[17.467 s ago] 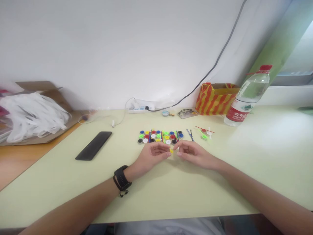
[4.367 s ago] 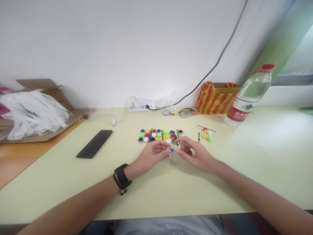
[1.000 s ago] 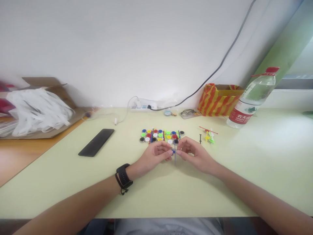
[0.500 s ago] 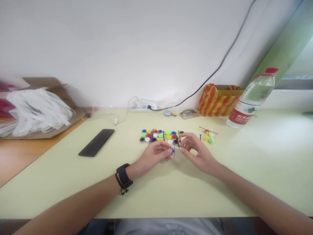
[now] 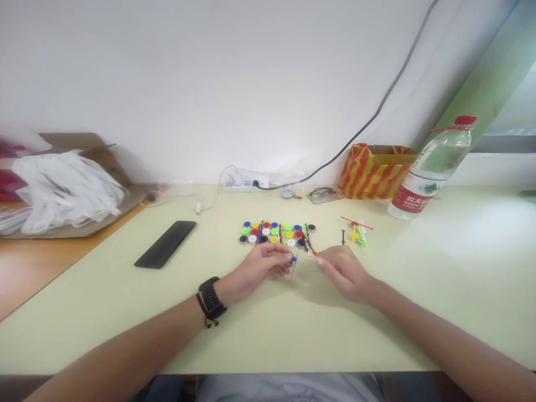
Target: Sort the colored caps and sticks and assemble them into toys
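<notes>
My left hand [image 5: 270, 261] pinches a small blue piece [image 5: 293, 259] with a thin stick, its upright part blurred now. My right hand [image 5: 345, 272] is beside it on the right, fingers curled in and nothing visible in them. Just left of its fingertips is the end of a red stick [image 5: 313, 251]. Behind the hands, several round coloured discs [image 5: 254, 232] lie in rows, with bundles of thin coloured sticks [image 5: 283, 233] between them. Part of the nearest row is hidden by my left hand.
A black stick piece [image 5: 343, 237] and a loose pile of coloured pieces [image 5: 358, 233] lie to the right. A black phone [image 5: 165, 244] lies at the left. At the back are a power strip [image 5: 247, 180], a striped bag [image 5: 372, 173] and a water bottle [image 5: 431, 170].
My right hand has drawn slightly down and away from the blue piece, and its fingers have curled in. The stick in my left hand has turned from upright to slanted and blurred.
</notes>
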Demonstrator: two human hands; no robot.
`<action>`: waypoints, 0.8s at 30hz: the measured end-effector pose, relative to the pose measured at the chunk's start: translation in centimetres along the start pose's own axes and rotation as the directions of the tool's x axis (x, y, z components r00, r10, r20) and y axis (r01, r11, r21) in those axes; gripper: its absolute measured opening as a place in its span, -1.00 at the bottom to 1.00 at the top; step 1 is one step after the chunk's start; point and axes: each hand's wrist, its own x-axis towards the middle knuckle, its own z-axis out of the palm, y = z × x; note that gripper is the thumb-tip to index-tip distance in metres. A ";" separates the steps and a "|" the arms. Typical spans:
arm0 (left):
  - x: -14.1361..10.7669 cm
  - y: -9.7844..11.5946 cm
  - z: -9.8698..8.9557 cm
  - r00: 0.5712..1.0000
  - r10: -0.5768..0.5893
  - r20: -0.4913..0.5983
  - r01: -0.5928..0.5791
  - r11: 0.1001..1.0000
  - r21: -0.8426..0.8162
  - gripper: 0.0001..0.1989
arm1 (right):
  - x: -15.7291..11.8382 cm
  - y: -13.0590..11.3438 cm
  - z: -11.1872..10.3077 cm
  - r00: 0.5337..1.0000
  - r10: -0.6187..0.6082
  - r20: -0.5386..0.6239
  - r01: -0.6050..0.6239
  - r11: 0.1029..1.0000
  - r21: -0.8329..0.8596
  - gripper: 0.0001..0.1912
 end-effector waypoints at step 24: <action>-0.2 -0.1 -0.1 0.992 0.058 0.114 -0.076 0.983 0.165 -0.65 | 1.1 -1.5 0.6 0.976 0.209 0.056 -0.216 0.927 0.307 -0.88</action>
